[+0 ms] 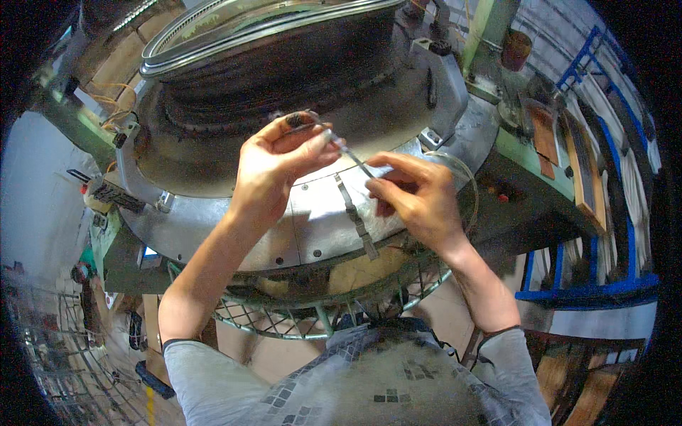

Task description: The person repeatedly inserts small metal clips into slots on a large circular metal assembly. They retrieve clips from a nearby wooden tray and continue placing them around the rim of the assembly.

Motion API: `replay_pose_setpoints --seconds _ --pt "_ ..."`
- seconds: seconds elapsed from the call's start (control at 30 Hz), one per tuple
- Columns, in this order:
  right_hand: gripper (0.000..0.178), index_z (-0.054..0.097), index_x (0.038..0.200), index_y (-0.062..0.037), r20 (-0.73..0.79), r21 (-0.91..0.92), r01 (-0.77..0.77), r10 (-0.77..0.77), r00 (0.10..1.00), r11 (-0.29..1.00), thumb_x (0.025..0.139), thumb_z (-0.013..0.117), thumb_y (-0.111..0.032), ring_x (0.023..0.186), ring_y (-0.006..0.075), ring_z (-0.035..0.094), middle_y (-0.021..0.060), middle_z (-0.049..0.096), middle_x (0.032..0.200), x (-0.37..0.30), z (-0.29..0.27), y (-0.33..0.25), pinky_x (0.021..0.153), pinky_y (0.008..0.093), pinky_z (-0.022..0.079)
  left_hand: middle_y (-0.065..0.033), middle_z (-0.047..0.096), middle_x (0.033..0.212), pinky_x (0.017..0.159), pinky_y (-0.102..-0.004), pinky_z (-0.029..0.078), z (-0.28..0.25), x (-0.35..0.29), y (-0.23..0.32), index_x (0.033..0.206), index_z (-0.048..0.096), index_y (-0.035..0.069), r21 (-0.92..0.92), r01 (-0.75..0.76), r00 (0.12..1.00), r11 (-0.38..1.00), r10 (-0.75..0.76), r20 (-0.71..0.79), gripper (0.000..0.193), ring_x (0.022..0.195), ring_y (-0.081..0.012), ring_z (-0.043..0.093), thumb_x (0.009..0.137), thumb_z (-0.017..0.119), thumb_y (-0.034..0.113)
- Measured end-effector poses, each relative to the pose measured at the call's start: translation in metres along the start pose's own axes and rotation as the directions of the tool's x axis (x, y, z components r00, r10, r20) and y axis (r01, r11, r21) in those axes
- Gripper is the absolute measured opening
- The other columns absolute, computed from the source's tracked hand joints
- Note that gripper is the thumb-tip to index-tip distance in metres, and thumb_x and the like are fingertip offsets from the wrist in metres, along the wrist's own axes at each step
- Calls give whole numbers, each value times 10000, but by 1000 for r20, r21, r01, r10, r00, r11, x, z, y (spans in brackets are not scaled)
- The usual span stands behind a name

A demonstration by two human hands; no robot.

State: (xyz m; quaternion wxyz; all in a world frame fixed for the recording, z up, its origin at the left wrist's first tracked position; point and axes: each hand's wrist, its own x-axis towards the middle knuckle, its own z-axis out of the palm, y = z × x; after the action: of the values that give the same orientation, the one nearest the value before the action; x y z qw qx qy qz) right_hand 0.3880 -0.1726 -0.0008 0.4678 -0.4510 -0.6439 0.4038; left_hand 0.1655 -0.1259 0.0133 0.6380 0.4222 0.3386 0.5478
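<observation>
Above the machine's metal rim, my left hand (273, 160) pinches the upper end of a thin metal rod (353, 157) between thumb and fingertips. A dark patch marks one of its fingers. My right hand (419, 195) has the rod's lower end between thumb and forefinger, its other fingers curled in. Something small and pale shows beside the right fingertips; I cannot make out its kind. The rod slants down from left to right. Below the hands, a narrow grey segmented strip (355, 216) lies across the pale metal rim plate (312, 231).
A large round machine with a ring-shaped top (277, 35) fills the far side. A thin clear line (474, 192) loops near my right wrist. Under the rim runs a green lattice guard (277, 321). Green posts (483, 35) stand at the sides; a blue rack (590, 287) is at right.
</observation>
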Motion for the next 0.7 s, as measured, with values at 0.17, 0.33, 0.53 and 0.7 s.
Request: replay_pose_setpoints --seconds 0.17,0.33,0.53,0.7 --pt "251 761 1030 -9 63 -237 296 -289 955 925 828 767 -157 722 219 738 156 759 853 84 11 24 671 341 572 -155 729 990 841 -377 650 -7 53 9 1035 670 -17 -16 11 1000 1000 -11 -2 146 932 -274 741 894 706 -35" --pt "233 776 1015 -29 199 -276 330 -282 939 903 832 797 -171 737 97 672 100 774 838 166 10 40 679 286 535 -116 726 910 749 -314 618 -20 100 8 928 700 3 102 -50 999 994 51 -6 112 808 -199 729 836 758 -25" --pt "184 755 951 7 408 -127 78 -20 913 989 878 762 -162 631 86 583 40 704 760 222 15 60 553 259 468 -132 730 959 860 -356 560 -41 135 6 1008 706 -4 152 47 997 987 -36 -72 187 867 -248 705 832 735 52" --pt "164 743 941 -11 484 227 -91 -32 875 970 879 737 -163 594 87 552 26 671 742 225 18 72 514 259 435 -116 729 908 798 -344 569 -45 145 2 961 702 10 59 -34 999 998 34 -6 214 833 -237 704 767 778 -42"
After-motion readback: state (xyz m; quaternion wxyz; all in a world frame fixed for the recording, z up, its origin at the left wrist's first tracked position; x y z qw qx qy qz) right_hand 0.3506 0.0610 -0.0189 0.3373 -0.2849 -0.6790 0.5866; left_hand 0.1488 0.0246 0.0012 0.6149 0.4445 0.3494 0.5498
